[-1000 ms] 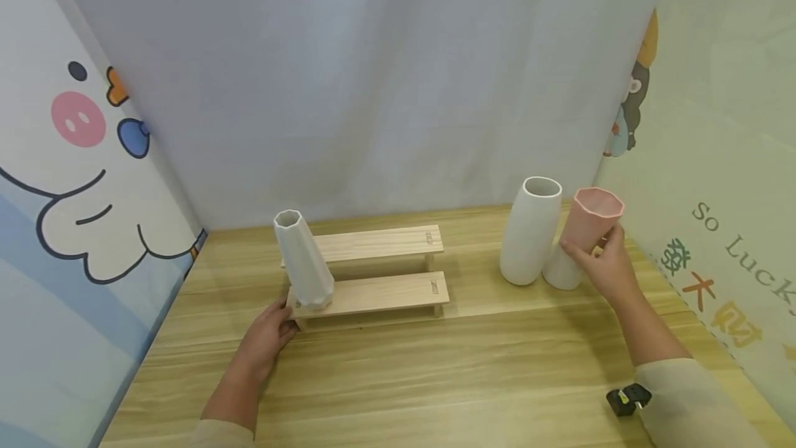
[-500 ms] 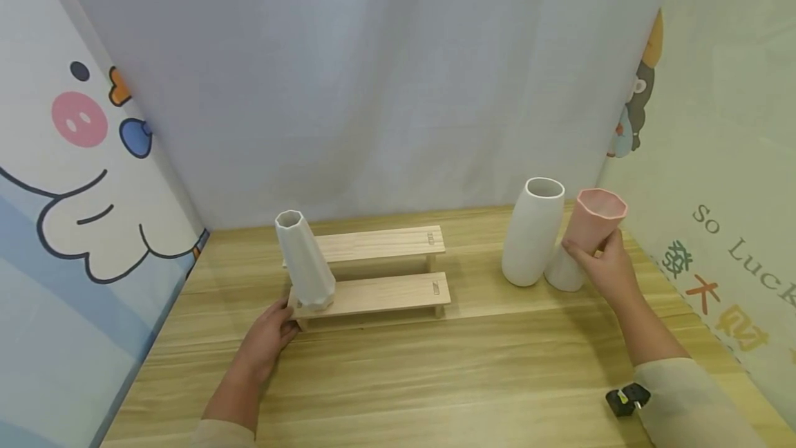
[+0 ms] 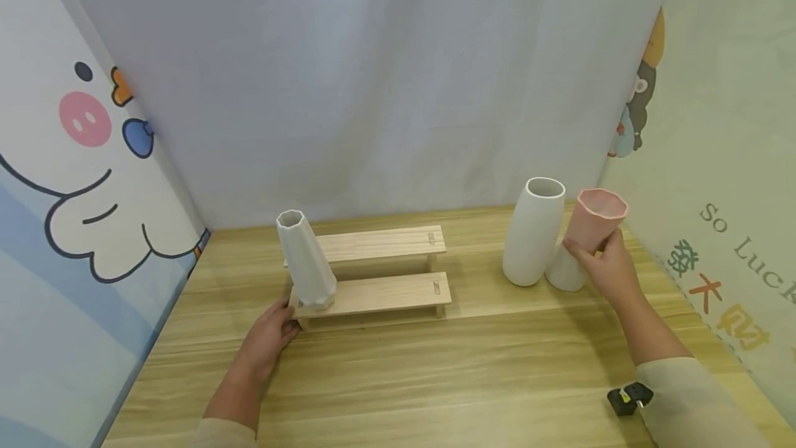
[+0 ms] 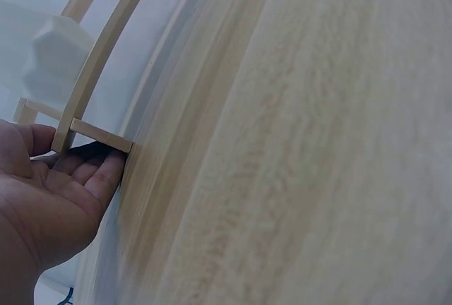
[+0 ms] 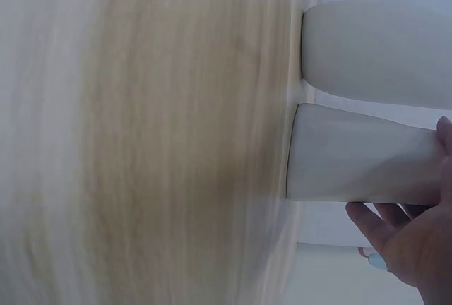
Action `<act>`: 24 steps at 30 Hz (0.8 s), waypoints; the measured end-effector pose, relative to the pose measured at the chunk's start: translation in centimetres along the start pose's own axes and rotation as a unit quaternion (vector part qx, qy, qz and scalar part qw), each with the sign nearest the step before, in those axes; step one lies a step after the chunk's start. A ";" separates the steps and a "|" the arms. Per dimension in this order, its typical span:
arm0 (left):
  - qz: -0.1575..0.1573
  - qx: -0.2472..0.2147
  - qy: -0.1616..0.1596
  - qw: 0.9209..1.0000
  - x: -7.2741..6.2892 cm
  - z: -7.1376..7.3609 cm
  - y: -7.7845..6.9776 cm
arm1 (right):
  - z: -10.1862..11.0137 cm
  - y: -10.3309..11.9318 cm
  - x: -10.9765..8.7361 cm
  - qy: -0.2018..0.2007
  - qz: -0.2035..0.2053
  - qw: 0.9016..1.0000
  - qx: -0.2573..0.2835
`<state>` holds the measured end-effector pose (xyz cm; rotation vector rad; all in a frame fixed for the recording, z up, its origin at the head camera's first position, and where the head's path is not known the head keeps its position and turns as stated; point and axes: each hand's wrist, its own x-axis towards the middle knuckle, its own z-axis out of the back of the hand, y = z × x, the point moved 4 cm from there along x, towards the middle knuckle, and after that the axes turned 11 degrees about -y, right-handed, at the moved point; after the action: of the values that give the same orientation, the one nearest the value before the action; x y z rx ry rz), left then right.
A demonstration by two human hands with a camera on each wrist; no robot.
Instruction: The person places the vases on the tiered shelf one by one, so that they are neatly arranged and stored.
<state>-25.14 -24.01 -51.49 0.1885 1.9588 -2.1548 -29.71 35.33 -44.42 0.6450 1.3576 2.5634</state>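
Observation:
My left hand [image 3: 267, 339] grips the left end of a two-tier wooden shelf [image 3: 385, 294] at its lower step. In the left wrist view the thumb lies over the board's end, with the fingers tucked beneath it. On that same end of the lower step stands a white faceted vase [image 3: 306, 261] with a narrow neck. Over to the right, my right hand [image 3: 606, 268] holds a vase [image 3: 587, 227], pink above and white below, thumb on the near side and fingers around the far side. Its base is at the tabletop in the right wrist view [image 5: 353, 157].
Just left of the pink-and-white vase stands a smooth white vase [image 3: 533, 234]. A small black device [image 3: 629, 398] sits by the right sleeve. The wood-grain table [image 3: 429, 379] ends at a grey curtain [image 3: 398, 88] behind and printed panels on both sides.
The head view has shifted very slightly. Both hands, the vases and the shelf keep their places.

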 end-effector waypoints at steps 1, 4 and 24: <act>0.001 -0.001 0.000 1.000 0.1 0.0 0.1 | 0.0 0.0 0.0 -0.001 0.002 1.000 0.001; 0.001 -0.005 -0.002 1.000 0.2 0.1 0.2 | 0.0 0.1 0.0 -0.005 0.005 1.000 0.004; -0.011 0.012 0.003 1.000 0.6 -0.1 0.4 | 3.4 1.7 0.5 -0.049 0.011 0.998 -0.048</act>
<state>-25.64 -23.97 -52.06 0.1778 1.9476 -2.1963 -28.52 37.06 -41.24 0.7626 1.1961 2.5593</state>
